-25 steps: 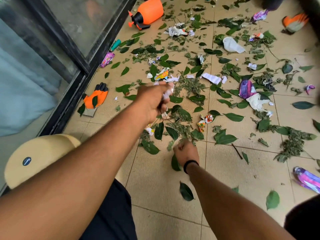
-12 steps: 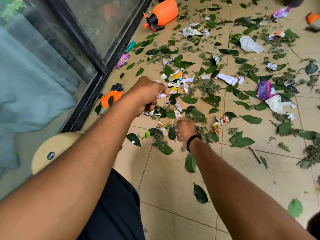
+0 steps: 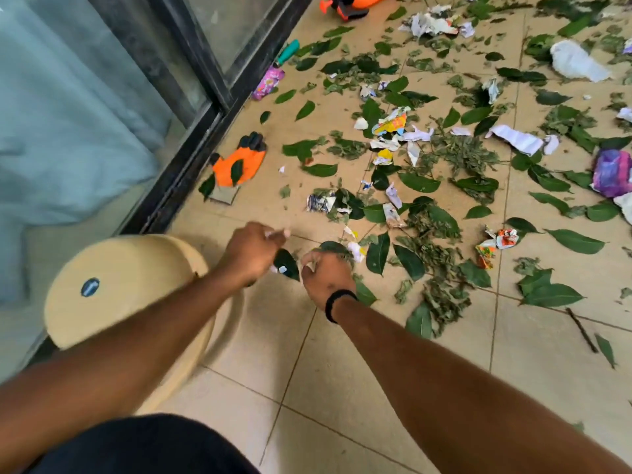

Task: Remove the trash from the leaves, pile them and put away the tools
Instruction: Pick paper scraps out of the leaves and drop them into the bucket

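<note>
Green leaves [image 3: 419, 182] and torn paper scraps [image 3: 390, 126] lie mixed all over the tan tiled floor [image 3: 342, 354]. My left hand [image 3: 254, 253] grips a bunch of white paper scraps, low over the floor next to a beige round container. My right hand [image 3: 325, 271], with a black wristband, is curled knuckles-up on the floor just right of it; a small pale scrap shows under its thumb. A dark leaf [image 3: 286, 265] with a white fleck lies between the two hands. A colourful scrap [image 3: 355, 249] sits just beyond my right hand.
The beige round container [image 3: 126, 285] stands at my left by the black door frame [image 3: 201, 107]. An orange glove [image 3: 239, 162], a teal-handled tool [image 3: 287, 51], an orange sprayer [image 3: 352, 3] and purple wrappers [image 3: 612, 172] lie farther out. The tiles near me hold few leaves.
Both hands have drawn back toward me and to the left. The left hand, still holding scraps, now sits beside the beige container; the right hand followed over the near leaves.
</note>
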{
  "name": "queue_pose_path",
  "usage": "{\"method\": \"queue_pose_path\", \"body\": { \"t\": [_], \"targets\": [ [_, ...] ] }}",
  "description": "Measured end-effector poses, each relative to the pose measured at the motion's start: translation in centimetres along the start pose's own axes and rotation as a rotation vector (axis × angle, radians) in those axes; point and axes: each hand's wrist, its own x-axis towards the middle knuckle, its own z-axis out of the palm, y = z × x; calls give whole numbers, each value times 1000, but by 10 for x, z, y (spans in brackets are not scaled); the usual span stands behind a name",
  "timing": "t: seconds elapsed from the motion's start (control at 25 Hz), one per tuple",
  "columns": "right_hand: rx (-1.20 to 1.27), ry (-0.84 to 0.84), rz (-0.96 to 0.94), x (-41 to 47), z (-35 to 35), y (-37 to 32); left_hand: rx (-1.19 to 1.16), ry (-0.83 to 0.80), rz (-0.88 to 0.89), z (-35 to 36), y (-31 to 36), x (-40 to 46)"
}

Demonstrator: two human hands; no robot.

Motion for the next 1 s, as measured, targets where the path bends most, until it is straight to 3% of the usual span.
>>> {"method": "queue_pose_path", "body": {
  "t": [0.12, 0.32, 0.44, 0.6, 0.76, 1.0],
  "targets": [
    [-145, 47, -140, 10, -21, -1, 199, -7, 37, 58, -70, -7],
    [-286, 16, -121, 22, -75, 5, 247, 114, 92, 75, -80, 3],
    [-405, -40, -142, 33, -64, 7, 209, 196, 50, 74, -86, 19],
    [-589, -63, -284, 50, -31, 2, 249, 151, 16, 82, -104, 27],
    [-840, -75, -309, 59, -16, 5, 253, 225, 133, 87, -111, 21],
    [-841, -30, -423, 42, -15, 8, 280, 219, 375, 105, -122, 7]
  ]
}}
